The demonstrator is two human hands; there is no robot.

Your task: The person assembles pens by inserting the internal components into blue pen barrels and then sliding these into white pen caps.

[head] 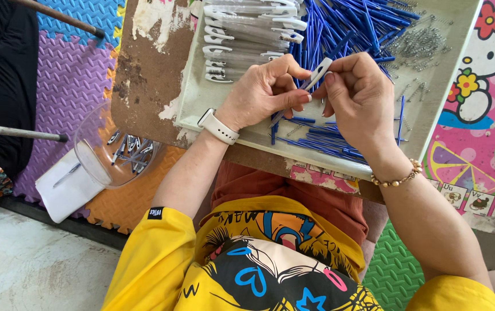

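My left hand, with a white watch on its wrist, and my right hand, with a bead bracelet, meet over a pale tray. Together they pinch a white pen barrel, with a thin blue refill showing at its lower end near my left fingers. The tray carries a heap of blue refills, a stack of white pen barrels with clips and a scatter of small metal springs. More blue refills lie under my hands.
The tray rests on a worn brown board across my lap. On the floor mats to the left stand a clear plastic bowl of pen parts and a white sheet. Two sticks jut in from the left.
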